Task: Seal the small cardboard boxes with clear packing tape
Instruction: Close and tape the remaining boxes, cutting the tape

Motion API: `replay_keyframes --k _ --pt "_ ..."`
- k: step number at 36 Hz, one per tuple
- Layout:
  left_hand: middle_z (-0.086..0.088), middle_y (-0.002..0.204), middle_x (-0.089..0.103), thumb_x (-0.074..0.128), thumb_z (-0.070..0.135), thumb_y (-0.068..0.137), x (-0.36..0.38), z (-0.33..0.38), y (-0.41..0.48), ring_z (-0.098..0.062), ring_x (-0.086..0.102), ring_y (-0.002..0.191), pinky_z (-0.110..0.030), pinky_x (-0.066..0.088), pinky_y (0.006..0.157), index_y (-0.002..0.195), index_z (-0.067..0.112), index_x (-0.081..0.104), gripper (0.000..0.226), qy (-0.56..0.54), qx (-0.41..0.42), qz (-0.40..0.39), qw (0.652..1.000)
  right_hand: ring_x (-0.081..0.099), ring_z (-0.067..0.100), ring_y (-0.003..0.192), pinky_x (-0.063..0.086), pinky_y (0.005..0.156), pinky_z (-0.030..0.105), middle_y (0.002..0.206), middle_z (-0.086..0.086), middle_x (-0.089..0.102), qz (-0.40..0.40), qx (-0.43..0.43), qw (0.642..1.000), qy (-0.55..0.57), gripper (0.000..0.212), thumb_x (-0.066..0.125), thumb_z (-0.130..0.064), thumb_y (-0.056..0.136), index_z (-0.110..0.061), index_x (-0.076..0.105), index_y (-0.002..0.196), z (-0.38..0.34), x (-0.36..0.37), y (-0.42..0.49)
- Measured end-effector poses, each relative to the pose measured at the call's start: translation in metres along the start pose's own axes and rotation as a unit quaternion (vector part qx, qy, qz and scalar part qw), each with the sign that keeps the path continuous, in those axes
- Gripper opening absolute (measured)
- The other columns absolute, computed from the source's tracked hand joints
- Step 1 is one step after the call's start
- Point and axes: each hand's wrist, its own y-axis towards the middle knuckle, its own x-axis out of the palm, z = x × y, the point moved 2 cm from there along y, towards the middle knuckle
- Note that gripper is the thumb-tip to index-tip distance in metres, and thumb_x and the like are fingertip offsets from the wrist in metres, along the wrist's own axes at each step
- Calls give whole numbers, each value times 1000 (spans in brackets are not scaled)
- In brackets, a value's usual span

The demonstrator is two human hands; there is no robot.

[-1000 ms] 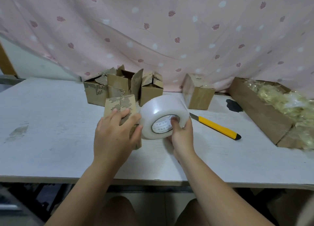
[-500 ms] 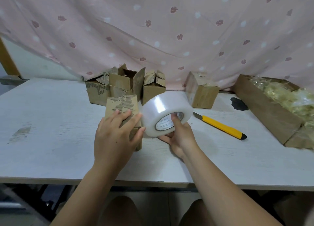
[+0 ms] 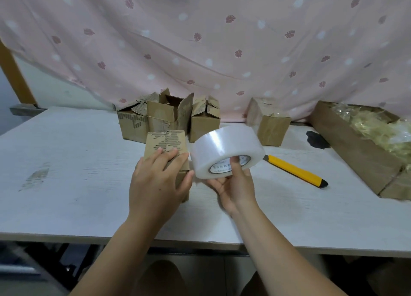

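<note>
While the left hand (image 3: 159, 184) steadies the small box (image 3: 165, 141) near the middle of the table (image 3: 77, 173), fingers laid fairly straight across its closed top and thumb against its right side, the right hand (image 3: 235, 184) holds the tape roll (image 3: 224, 146) clear of the table at the box's three o'clock. The thumb is hooked into the core and the fingers curl under the rim. I cannot tell whether a free tape end is already stuck to the box.

The step in hand looks like starting a strip. To do it well, anchor the end low on the side wall, draw the roll straight along the flap seam, and keep the left hand pressing so the light box does not slide or tip. Move those fingers aside before the tape reaches them.

A yellow knife (image 3: 295, 171) lies at the roll's four o'clock, near enough for the cut. Open boxes (image 3: 169, 115) wait at twelve o'clock, and a taped box (image 3: 270, 126) stands at one o'clock.
</note>
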Motion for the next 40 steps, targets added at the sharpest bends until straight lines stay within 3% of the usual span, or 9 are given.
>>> replay_keyframes --k 9,15,20,23,27,30,34,36,40 --pt "-17 126 59 80 27 76 0 1 1 -39 61 106 -55 54 81 111 10 72 40 -31 -19 18 999 72 25 90 59 67 37 111 8 69 -111 -81 989 58 53 57 -24 86 -13 49 137 -57 28 -17" --pt "-13 110 63 83 35 70 6 29 8 -32 64 90 -38 56 64 115 6 68 56 -91 -20 -3 996 67 33 99 61 67 39 107 13 71 -157 -18 978 136 56 71 -23 62 -11 62 115 -85 43 -30" --pt "-8 104 66 77 42 72 13 50 13 -29 63 90 -34 52 67 106 6 69 49 -115 14 -38 993 72 33 82 61 65 38 91 15 74 -138 25 972 190 22 47 -16 94 -5 62 106 -94 33 -28" --pt "-5 109 65 76 41 76 16 58 15 -27 62 99 -30 47 77 108 7 70 48 -137 20 -52 989 71 34 89 61 66 41 91 16 73 -139 33 970 196 24 54 -15 86 -4 62 105 -98 29 -29" --pt "0 116 64 60 41 91 17 68 18 -20 58 107 -27 44 79 114 12 69 39 -157 -1 -54 986 51 37 129 56 75 50 104 18 69 -111 28 970 214 68 77 -9 51 -5 58 116 -100 27 -31" --pt "12 107 63 41 41 98 14 73 21 -11 56 98 -22 38 66 108 23 67 33 -136 -23 -51 989 48 38 131 49 77 60 124 21 62 -111 40 965 234 100 91 -1 29 -4 57 123 -98 27 -32" --pt "18 72 53 41 33 99 8 75 25 -10 45 73 -20 28 51 81 30 59 25 -110 -50 -36 992 51 36 130 51 78 57 122 19 65 -87 74 970 216 63 68 -17 70 -3 53 131 -93 30 -29" --pt "13 86 68 55 23 96 9 72 29 -14 58 82 -31 46 68 90 22 72 18 -177 -59 -41 982 52 36 129 53 80 54 114 19 67 -79 88 969 217 51 63 -21 76 -1 55 122 -92 29 -24" --pt "10 94 69 66 15 89 9 66 35 -13 61 98 -46 43 94 97 20 77 14 -229 -58 -87 968 55 33 127 56 74 53 122 17 66 -44 124 970 203 52 60 -34 92 -4 51 133 -89 28 -15"
